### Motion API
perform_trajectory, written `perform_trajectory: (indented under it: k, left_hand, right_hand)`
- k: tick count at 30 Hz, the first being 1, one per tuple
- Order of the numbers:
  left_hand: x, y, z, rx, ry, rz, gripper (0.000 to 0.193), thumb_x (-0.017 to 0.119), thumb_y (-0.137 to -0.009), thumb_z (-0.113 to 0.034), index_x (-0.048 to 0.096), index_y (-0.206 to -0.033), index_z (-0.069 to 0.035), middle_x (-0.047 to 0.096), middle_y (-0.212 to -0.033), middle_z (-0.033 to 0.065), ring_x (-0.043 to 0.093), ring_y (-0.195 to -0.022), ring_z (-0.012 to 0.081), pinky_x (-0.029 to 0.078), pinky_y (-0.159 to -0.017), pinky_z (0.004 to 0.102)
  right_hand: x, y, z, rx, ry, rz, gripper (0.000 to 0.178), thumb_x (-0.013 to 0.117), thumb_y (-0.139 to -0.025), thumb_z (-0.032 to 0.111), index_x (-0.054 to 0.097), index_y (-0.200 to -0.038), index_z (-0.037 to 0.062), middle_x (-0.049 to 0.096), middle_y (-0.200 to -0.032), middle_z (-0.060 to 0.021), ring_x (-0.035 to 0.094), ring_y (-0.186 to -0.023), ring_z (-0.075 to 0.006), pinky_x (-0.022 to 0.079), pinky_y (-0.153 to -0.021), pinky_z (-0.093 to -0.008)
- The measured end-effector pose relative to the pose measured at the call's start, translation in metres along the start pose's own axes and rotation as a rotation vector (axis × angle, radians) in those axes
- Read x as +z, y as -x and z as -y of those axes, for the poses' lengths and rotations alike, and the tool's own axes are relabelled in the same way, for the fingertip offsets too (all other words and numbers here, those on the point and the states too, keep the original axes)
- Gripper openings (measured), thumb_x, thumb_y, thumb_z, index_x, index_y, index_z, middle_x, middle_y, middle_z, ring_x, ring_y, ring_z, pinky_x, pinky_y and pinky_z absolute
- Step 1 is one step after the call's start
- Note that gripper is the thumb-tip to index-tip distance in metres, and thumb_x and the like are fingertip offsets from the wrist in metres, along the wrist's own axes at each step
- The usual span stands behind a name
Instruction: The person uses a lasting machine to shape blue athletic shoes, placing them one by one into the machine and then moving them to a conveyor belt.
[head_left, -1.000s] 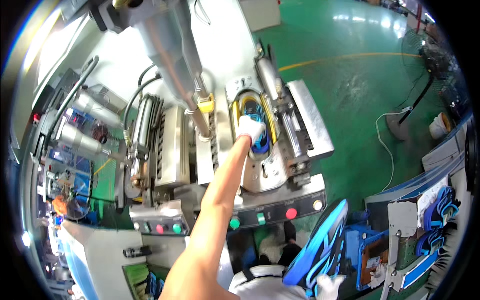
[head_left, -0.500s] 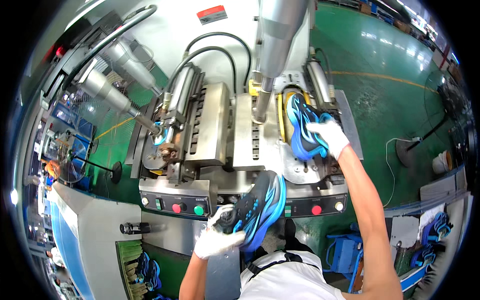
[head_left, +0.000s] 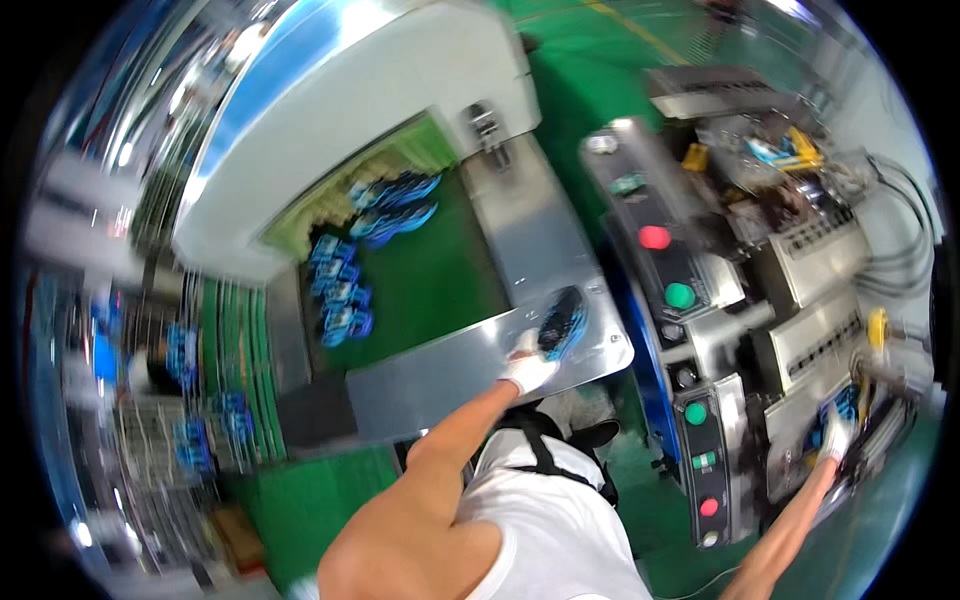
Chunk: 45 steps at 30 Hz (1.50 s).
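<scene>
My left hand (head_left: 530,367), in a white glove, grips a black and blue sports shoe (head_left: 563,322) at one end. This shoe is over the metal ledge at the corner of the conveyor table; whether it touches the metal I cannot tell. Far to the right, my gloved right hand (head_left: 837,438) is closed around a second blue and black shoe (head_left: 846,403) at the near station of the pressing machine (head_left: 815,345). Motion smears that hand, and its fingers partly cover the shoe.
Several blue shoes (head_left: 395,208) stand on the green conveyor belt (head_left: 440,280), some by a fringed curtain (head_left: 435,145). A control panel with red and green buttons (head_left: 680,295) edges the machine. Racks with more shoes (head_left: 190,445) are at the left.
My view has swung left from the machine to the conveyor table. My left hand has carried its shoe from in front of the machine to above the metal ledge. My right hand stays at the other shoe.
</scene>
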<state>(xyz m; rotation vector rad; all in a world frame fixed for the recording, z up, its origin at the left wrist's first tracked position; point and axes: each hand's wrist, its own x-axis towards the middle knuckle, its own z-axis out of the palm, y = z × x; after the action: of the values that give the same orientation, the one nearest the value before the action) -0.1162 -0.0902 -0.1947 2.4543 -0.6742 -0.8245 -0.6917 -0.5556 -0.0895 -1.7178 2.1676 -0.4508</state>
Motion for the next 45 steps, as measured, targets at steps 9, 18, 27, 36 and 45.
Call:
perform_trajectory:
  k: [9,18,27,36,45]
  left_hand:
    - [-0.070,0.012,0.060,0.330,0.002,0.214,0.084,0.067,-0.084,-0.059,0.047,-0.143,-0.004,0.053,-0.142,0.0243,0.053,-0.132,0.0401,0.042,-0.111,0.0475]
    - [-0.315,0.008,0.389,-0.517,-0.407,-0.776,0.040,0.076,-0.085,-0.034,0.070,-0.114,-0.007,0.067,-0.114,0.0210,0.064,-0.106,0.0400,0.050,-0.092,0.0492]
    - [-0.312,0.017,0.394,-0.024,-0.227,-0.628,0.017,0.068,-0.094,-0.028,0.068,-0.098,-0.011,0.064,-0.102,0.0132,0.065,-0.088,0.0364,0.052,-0.075,0.0473]
    - [-0.269,0.022,0.040,0.923,-0.173,-0.225,0.016,0.072,-0.086,-0.025,0.071,-0.096,-0.012,0.063,-0.089,0.0099,0.065,-0.078,0.0319,0.051,-0.065,0.0438]
    - [-0.260,0.035,-0.241,1.552,0.111,-0.351,0.059,0.081,-0.080,-0.009,0.058,-0.133,0.000,0.054,-0.139,0.0225,0.059,-0.122,0.0375,0.054,-0.098,0.0413]
  right_hand:
    - [0.182,0.338,0.163,-0.513,0.996,0.060,0.102,0.073,-0.082,0.034,0.020,-0.157,-0.0091,0.021,-0.163,-0.0328,0.016,-0.153,-0.0478,0.015,-0.127,-0.0466]
    - [0.109,0.379,0.148,-0.532,0.583,0.149,0.092,0.078,-0.084,0.034,0.034,-0.153,-0.0065,0.036,-0.157,-0.0317,0.037,-0.146,-0.0423,0.031,-0.122,-0.0434]
    - [0.171,0.546,0.355,-0.413,0.078,0.979,0.076,0.075,-0.085,0.028,0.046,-0.145,-0.0091,0.055,-0.145,-0.0246,0.055,-0.134,-0.0319,0.041,-0.113,-0.0376]
    - [0.221,0.598,0.449,-1.091,0.066,0.946,0.058,0.063,-0.082,0.019,0.053,-0.137,0.0036,0.056,-0.139,-0.0222,0.054,-0.131,-0.0355,0.046,-0.102,-0.0470]
    - [0.015,0.429,0.309,0.015,-1.109,0.941,0.054,0.083,-0.074,0.014,0.060,-0.120,-0.0027,0.067,-0.095,-0.0101,0.064,-0.081,-0.0163,0.054,-0.072,-0.0340]
